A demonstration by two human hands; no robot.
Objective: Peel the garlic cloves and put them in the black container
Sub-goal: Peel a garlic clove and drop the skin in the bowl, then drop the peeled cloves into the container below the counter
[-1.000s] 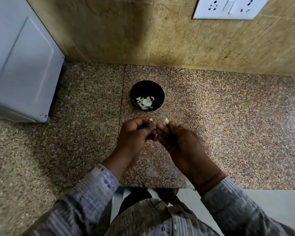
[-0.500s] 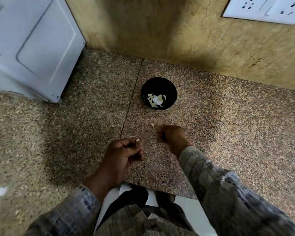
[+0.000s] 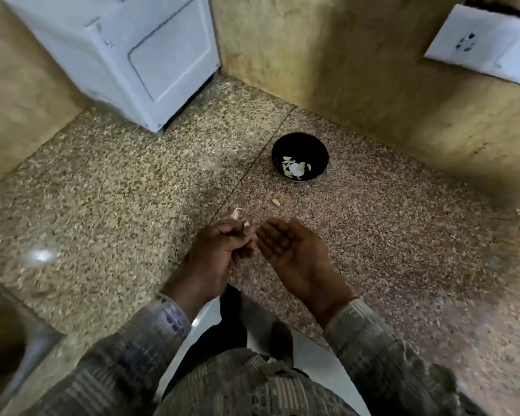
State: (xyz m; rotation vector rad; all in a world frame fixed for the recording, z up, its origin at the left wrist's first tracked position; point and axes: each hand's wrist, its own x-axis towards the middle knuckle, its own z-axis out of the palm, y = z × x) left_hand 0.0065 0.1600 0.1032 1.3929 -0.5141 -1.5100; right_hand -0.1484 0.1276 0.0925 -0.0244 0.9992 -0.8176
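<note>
At the centre of the frame, above a speckled granite counter [image 3: 388, 235], we see a person's two hands held close together but apart. The left hand [image 3: 219, 250] is curled into a tight grip, thumb pressed against the forefinger, with a small pale scrap [image 3: 246, 224] pinched at the fingertips; blur keeps us from telling whether it is a garlic clove or a piece of skin. The right hand [image 3: 291, 250] lies palm up, its grip released, fingers loosely cupped, and we can make out nothing resting in it.

Above the hands, just right of centre, stands the black container [image 3: 318, 151], a small round bowl sitting on the counter near the seam between two slabs. Inside it we see several pale yellowish garlic cloves [image 3: 286, 169] lying around a whiter piece [image 3: 296, 169], gathered on the lower side of the bowl.

Between the container and the hands, two loose pale bits lie on the counter: one [image 3: 275, 202] just below the bowl, another [image 3: 237, 212] just above the left hand's knuckles. In the upper left of the frame a white appliance [image 3: 150, 55] stands against the wall, and at the upper right a white socket plate [image 3: 487, 46] is fixed to the wall.
</note>
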